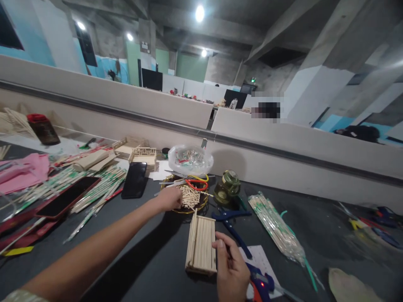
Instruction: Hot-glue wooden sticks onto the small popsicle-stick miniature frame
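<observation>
A small model made of wooden sticks, with a flat slatted panel and a raised side along its left, rests on the dark table in front of me. My right hand is at its right edge, thumb and curled fingers pinching there. My left hand reaches into a wicker basket of short cut sticks. Its fingers are bent down among them, and what they pinch is hidden. Scissors with red and yellow handles lie across the basket's back.
Blue cutters, a green glass jar and a glue gun on paper surround the model. A bagged stick bundle lies right. Two phones, loose stick packs and finished stick models lie left. A partition stands behind.
</observation>
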{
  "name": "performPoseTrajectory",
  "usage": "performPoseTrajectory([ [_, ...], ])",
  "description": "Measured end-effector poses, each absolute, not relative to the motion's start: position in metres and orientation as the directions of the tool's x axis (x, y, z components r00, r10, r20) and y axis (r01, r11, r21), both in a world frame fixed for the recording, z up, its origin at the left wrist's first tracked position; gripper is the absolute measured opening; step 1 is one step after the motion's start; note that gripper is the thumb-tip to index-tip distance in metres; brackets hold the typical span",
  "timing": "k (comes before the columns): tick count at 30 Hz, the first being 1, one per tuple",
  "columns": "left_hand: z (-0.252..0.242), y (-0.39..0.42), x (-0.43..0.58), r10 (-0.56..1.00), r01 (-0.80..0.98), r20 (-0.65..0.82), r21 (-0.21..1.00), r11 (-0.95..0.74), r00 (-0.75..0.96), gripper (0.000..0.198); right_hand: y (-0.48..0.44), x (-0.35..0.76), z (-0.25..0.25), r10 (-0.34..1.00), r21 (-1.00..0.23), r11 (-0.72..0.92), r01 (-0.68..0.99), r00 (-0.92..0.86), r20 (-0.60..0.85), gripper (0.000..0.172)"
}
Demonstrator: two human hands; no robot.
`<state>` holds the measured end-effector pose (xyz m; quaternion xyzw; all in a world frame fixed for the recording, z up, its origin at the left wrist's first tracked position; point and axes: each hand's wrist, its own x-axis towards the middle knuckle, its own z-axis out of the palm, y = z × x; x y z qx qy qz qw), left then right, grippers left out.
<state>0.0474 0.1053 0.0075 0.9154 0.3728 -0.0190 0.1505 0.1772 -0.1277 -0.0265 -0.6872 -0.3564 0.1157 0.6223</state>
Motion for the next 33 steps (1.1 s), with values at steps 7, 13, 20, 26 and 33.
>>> performPoseTrajectory([
  [7,-0.002,0.105,0.049,0.734,0.732,-0.145,0.332,-0.596,0.663,0.009,-0.142,0.191,-0.019,0.672,-0.905,0.056,0.422,0.654,0.347,0.031],
  [13,0.002,0.104,0.058,0.756,0.742,-0.162,0.402,-0.536,0.634,0.016,-0.160,0.202,-0.003,0.665,-0.858,0.082,0.506,0.614,0.426,0.028],
  [20,0.028,0.096,0.046,0.755,0.682,-0.139,0.556,-0.476,0.641,0.014,-0.178,0.211,0.008,0.639,-0.853,0.098,0.513,0.624,0.449,0.026],
  [26,0.062,0.020,0.033,0.700,0.449,-0.082,0.818,-0.360,0.710,0.020,-0.175,0.205,0.011,0.760,-0.939,0.054,0.338,0.596,0.259,0.031],
  [33,0.079,-0.057,0.045,0.642,0.225,-0.130,0.972,-0.068,0.756,0.014,-0.156,0.175,0.033,0.930,-0.994,0.107,0.006,0.352,0.103,0.028],
])
